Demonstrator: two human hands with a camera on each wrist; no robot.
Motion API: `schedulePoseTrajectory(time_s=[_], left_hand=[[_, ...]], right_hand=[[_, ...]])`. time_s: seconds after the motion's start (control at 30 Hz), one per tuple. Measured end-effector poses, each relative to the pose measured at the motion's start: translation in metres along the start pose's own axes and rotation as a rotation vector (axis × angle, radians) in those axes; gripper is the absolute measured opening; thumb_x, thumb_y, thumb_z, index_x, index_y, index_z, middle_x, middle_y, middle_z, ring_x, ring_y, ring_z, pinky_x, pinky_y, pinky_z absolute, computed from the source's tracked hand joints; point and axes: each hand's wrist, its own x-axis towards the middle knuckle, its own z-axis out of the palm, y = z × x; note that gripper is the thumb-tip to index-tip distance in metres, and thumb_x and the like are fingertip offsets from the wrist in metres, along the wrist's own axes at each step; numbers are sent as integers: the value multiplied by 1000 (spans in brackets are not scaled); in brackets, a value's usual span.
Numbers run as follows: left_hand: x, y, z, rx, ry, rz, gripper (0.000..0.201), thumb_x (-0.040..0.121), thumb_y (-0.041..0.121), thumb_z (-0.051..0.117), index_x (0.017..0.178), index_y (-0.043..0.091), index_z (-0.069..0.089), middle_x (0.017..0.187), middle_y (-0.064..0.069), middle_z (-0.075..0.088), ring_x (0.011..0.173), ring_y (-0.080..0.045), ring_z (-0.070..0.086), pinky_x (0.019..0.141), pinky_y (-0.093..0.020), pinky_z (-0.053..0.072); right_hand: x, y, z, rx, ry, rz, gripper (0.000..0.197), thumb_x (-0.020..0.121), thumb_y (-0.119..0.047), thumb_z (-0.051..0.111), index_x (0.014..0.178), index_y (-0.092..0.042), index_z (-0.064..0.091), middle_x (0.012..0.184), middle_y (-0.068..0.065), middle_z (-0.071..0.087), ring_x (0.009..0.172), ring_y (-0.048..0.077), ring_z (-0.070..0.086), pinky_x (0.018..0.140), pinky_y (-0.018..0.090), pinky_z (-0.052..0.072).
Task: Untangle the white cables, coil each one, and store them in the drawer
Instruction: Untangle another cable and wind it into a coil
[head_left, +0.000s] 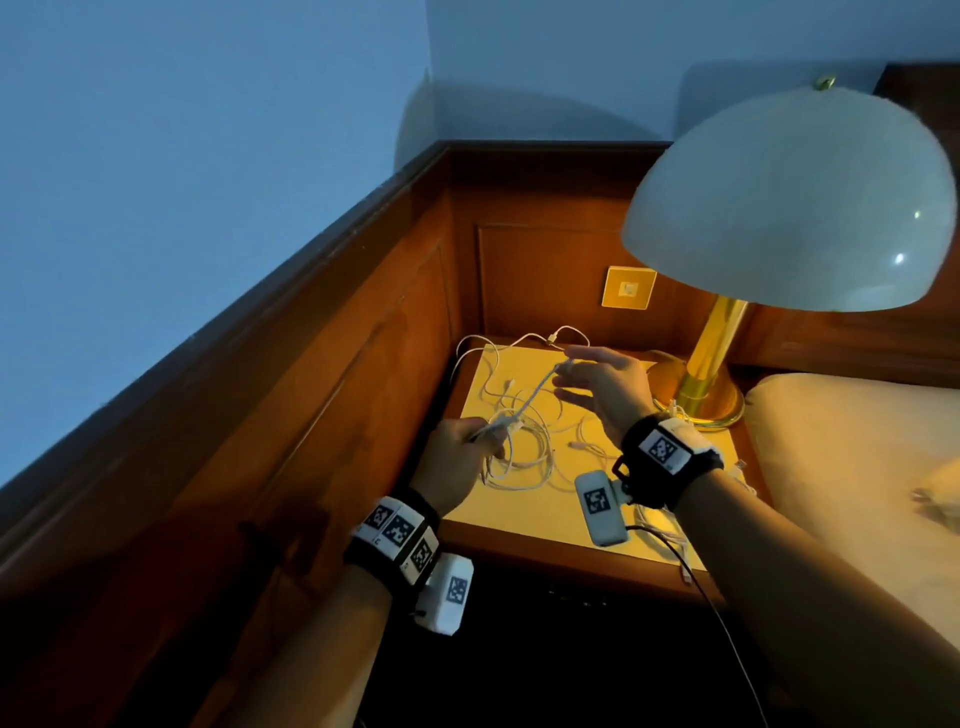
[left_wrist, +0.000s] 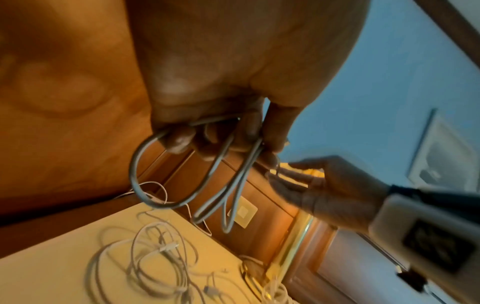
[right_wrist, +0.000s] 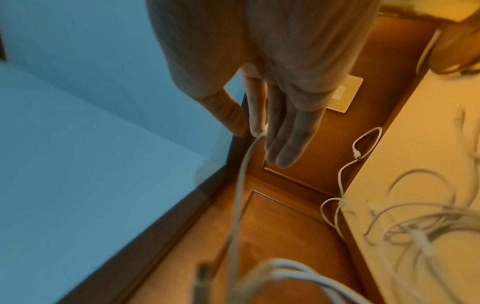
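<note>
My left hand (head_left: 467, 447) grips a small coil of white cable (head_left: 501, 418) just above the left side of the nightstand top (head_left: 519, 514). Seen from the left wrist, the coil's loops (left_wrist: 133, 168) hang from my curled fingers (left_wrist: 182, 139). One straight stretch of the same cable (head_left: 535, 389) runs up and to the right to my right hand (head_left: 571, 371). That hand's fingers (right_wrist: 283, 131) are straight, and the cable's end (right_wrist: 261, 133) is pinched between the index and middle fingers. A loose tangle of other white cables (head_left: 524, 462) lies on the top below both hands. No drawer shows.
A brass lamp (head_left: 696, 405) with a white dome shade (head_left: 789, 197) stands at the back right of the top. Wood panelling with a socket plate (head_left: 628, 287) closes the back and left. A cable loop (head_left: 519, 340) hangs over the back edge. A bed (head_left: 857, 467) lies to the right.
</note>
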Motion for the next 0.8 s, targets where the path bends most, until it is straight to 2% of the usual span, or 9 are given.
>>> schedulePoseTrajectory(time_s=[0.13, 0.2, 0.3, 0.4, 0.47, 0.57, 0.63, 0.73, 0.8], left_hand=[[-21, -9, 13, 52, -99, -36, 36, 101, 22, 58, 70, 8, 69, 66, 1, 57, 64, -7, 53, 72, -27, 37], [-31, -16, 21, 63, -191, -90, 31, 98, 27, 62, 79, 5, 72, 68, -4, 53, 66, -14, 50, 70, -28, 36], [-49, -26, 29, 48, -344, -159, 23, 86, 26, 75, 97, 6, 75, 93, -7, 68, 83, -15, 60, 79, -30, 45], [-63, -27, 27, 269, -557, -194, 49, 80, 15, 80, 127, 7, 66, 121, -6, 65, 108, -13, 60, 84, -19, 45], [-72, -13, 22, 480, -647, -161, 58, 81, 10, 75, 136, 14, 59, 126, -2, 60, 114, -15, 59, 80, -16, 47], [-84, 25, 20, 468, -359, 50, 46, 80, 26, 66, 126, 20, 63, 107, 4, 66, 96, -19, 65, 80, -35, 57], [-92, 51, 21, 416, -203, 213, 43, 85, 42, 61, 125, 26, 61, 99, 11, 65, 86, -14, 64, 77, -39, 57], [-102, 73, 34, 531, -281, 336, 33, 97, 57, 49, 113, 32, 63, 95, 11, 66, 84, -11, 62, 75, -41, 54], [-104, 75, 46, 584, -230, 389, 22, 101, 47, 50, 96, 30, 62, 79, 6, 65, 73, -16, 61, 68, -46, 52]], right_hand=[[-35, -16, 9, 102, -48, -10, 32, 88, -3, 70, 118, -7, 60, 103, 19, 69, 83, 30, 74, 73, 42, 62], [-56, -18, 8, 37, -45, -64, 34, 90, -1, 67, 121, -10, 55, 102, 16, 70, 76, 27, 70, 65, 38, 60], [-90, -13, -5, -135, 33, -175, 26, 94, -6, 62, 119, -14, 59, 99, 6, 73, 69, 14, 62, 55, 29, 54], [-123, 0, -27, -334, 53, -311, 16, 96, -11, 61, 110, -17, 67, 89, -2, 75, 56, 5, 56, 48, 28, 47], [-142, 8, -41, -487, 11, -386, 17, 95, -9, 62, 106, -20, 68, 80, -7, 75, 61, 5, 61, 55, 27, 46], [-161, 15, -54, -612, -80, -377, 23, 91, -3, 60, 103, -24, 61, 73, -7, 73, 56, 4, 53, 54, 25, 40], [-170, 13, -59, -603, -152, -359, 22, 91, -5, 61, 102, -23, 55, 73, -6, 74, 52, 6, 50, 54, 25, 40], [-177, 11, -63, -540, -212, -380, 19, 92, -7, 64, 102, -17, 51, 74, -2, 74, 53, 4, 50, 53, 17, 38], [-179, 13, -68, -460, -195, -400, 17, 94, -10, 65, 103, -16, 51, 74, 1, 74, 54, 3, 52, 54, 15, 38]])
